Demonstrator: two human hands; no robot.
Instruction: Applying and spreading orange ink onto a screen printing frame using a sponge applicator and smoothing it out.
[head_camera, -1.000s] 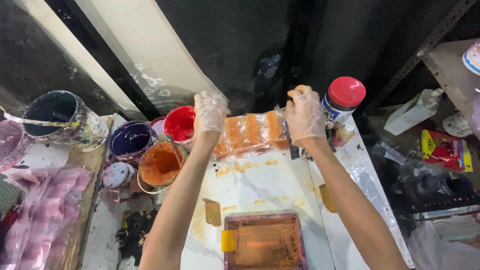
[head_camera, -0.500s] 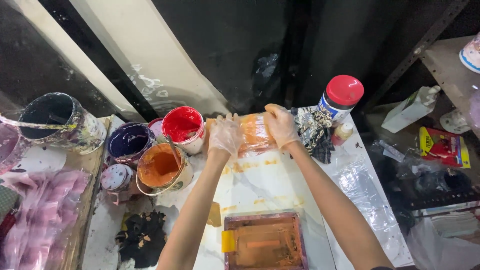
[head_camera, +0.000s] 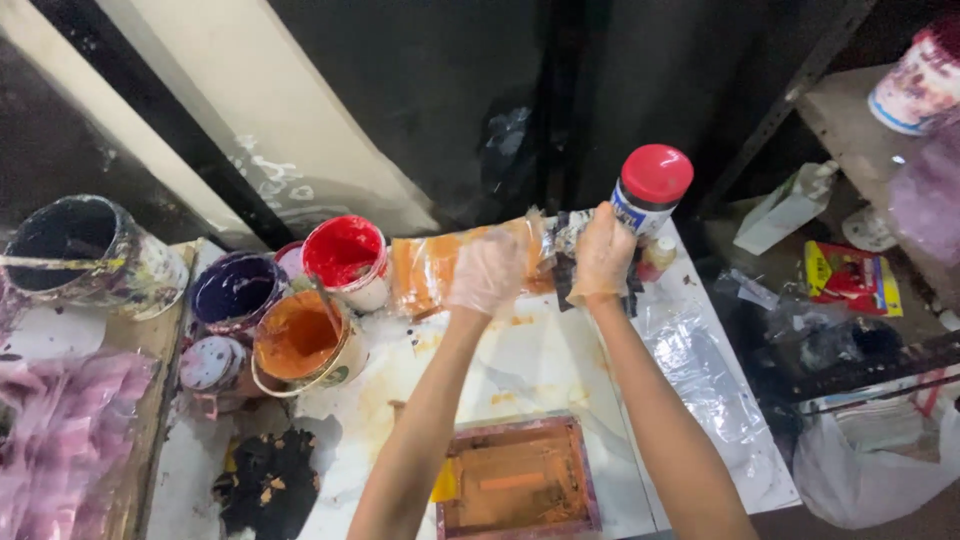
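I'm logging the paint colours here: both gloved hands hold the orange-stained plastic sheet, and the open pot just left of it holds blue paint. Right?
Not quite. The head view shows the pot just left of the sheet holds red paint, not blue. The rest stands: the left hand and right hand, both gloved, hold the orange-stained plastic sheet.

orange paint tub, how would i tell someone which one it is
Look at the white table, then the cluster of paint tubs at its left edge. The orange paint tub is the nearest of them, in front of the red tub and right of the purple tub; only it holds orange paint.
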